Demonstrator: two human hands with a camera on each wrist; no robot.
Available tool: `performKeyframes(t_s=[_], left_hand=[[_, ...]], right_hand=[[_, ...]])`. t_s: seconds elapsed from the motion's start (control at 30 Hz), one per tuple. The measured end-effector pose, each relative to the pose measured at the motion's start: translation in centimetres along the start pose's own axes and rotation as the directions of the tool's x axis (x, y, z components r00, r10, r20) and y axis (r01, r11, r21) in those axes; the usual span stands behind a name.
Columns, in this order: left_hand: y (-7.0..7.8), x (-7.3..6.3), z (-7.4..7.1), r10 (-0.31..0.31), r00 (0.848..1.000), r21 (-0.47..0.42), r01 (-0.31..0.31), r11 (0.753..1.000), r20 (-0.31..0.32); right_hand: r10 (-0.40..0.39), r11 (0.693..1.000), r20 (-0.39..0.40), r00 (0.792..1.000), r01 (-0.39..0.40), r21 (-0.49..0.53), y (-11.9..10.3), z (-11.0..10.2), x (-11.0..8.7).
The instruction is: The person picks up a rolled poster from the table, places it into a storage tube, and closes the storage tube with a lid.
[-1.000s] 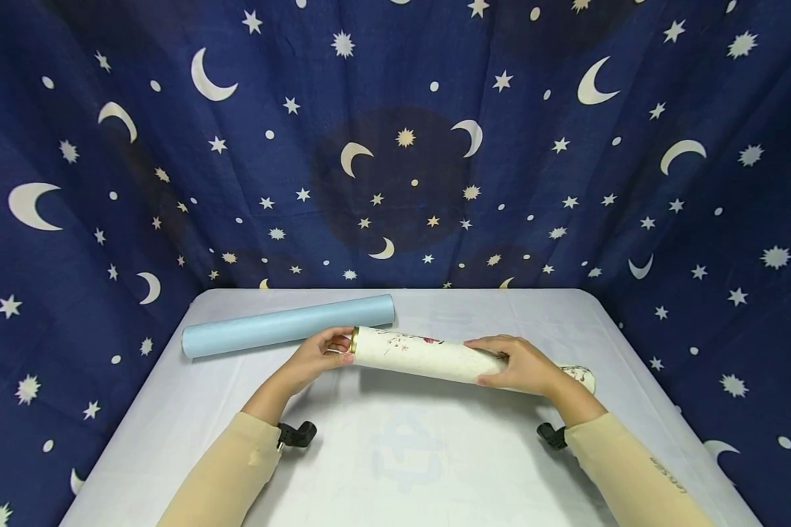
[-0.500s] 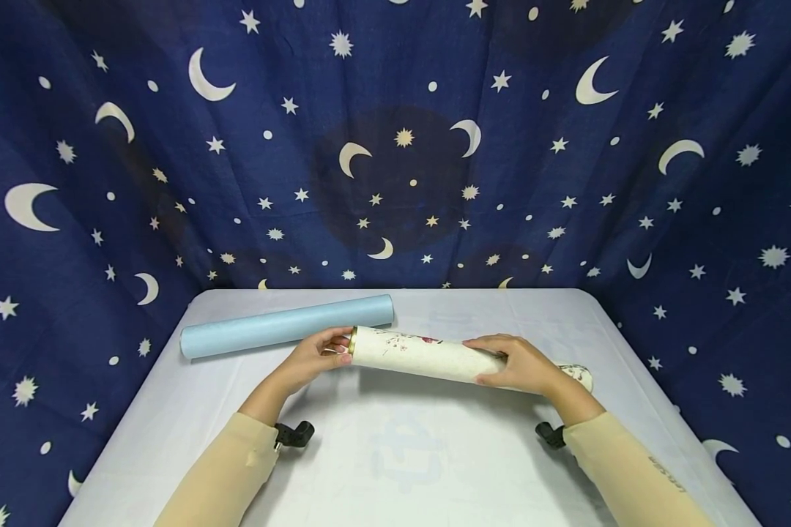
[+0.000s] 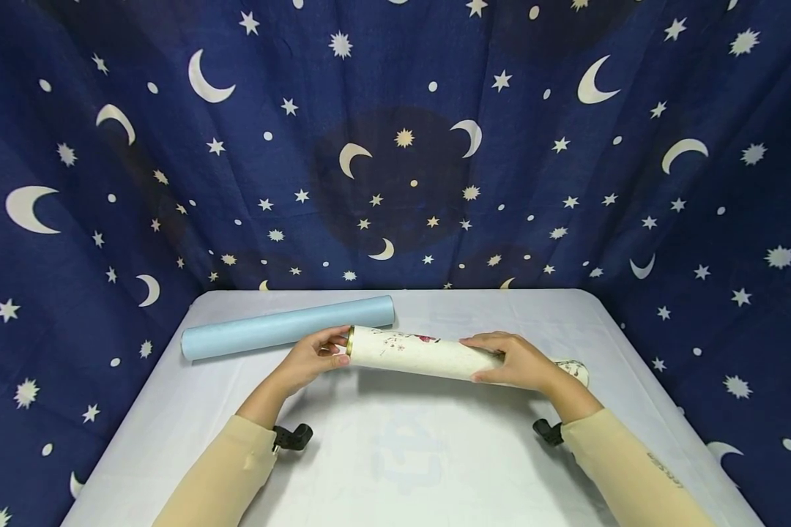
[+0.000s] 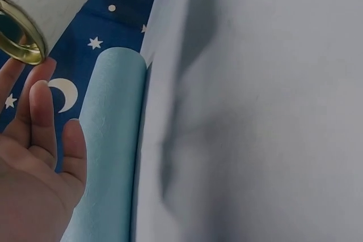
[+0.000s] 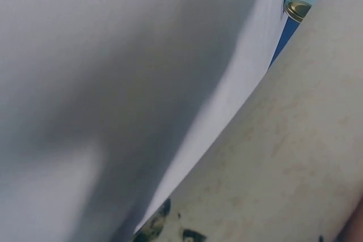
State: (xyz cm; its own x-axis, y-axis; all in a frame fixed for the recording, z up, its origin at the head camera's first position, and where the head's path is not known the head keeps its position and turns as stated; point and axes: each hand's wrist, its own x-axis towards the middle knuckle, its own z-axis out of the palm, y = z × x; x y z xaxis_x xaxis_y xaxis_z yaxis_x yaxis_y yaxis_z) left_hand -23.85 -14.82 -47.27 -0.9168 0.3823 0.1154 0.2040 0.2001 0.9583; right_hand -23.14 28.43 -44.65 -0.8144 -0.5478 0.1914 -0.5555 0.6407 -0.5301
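A cream cardboard tube printed with flower sprigs [image 3: 428,355] hangs slantwise over the white table, its left end higher than its right. My left hand [image 3: 313,355] holds the left end at its gold metal rim [image 4: 28,49], thumb at the front and fingers behind. That end is hollow in the left wrist view, with the other fingers loosely bent below it. Farther right, my right hand [image 3: 517,360] grips the tube from above, thumb on the near side. Its palm and wrist hide part of the tube. In the right wrist view the cream wall [image 5: 300,140] fills the right side.
A light blue tube [image 3: 286,327] lies on the table behind my left hand, angled toward the back. One gold-rimmed end of it [image 5: 298,9] shows in the right wrist view. A dark blue curtain with moons and stars [image 3: 402,183] surrounds the white-covered table [image 3: 409,468].
The cream tube has shifted slightly to the left, with both hands keeping their hold on it. The blue tube stays where it was.
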Motion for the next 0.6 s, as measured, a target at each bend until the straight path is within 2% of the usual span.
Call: performKeyframes(t_s=[0.33,0.6], left_hand=[[0.1,-0.2,0.6,-0.074,0.997,-0.161,0.067,0.985,-0.037],[-0.1,-0.2,1.1,-0.073,0.997,-0.232,0.063,0.971,-0.035]], right_hand=[[-0.019,1.000,-0.020,1.000,0.019,0.007,0.4,0.4,-0.1],[-0.009,1.000,-0.031,0.999,0.009,0.016,0.1,0.4,-0.2]])
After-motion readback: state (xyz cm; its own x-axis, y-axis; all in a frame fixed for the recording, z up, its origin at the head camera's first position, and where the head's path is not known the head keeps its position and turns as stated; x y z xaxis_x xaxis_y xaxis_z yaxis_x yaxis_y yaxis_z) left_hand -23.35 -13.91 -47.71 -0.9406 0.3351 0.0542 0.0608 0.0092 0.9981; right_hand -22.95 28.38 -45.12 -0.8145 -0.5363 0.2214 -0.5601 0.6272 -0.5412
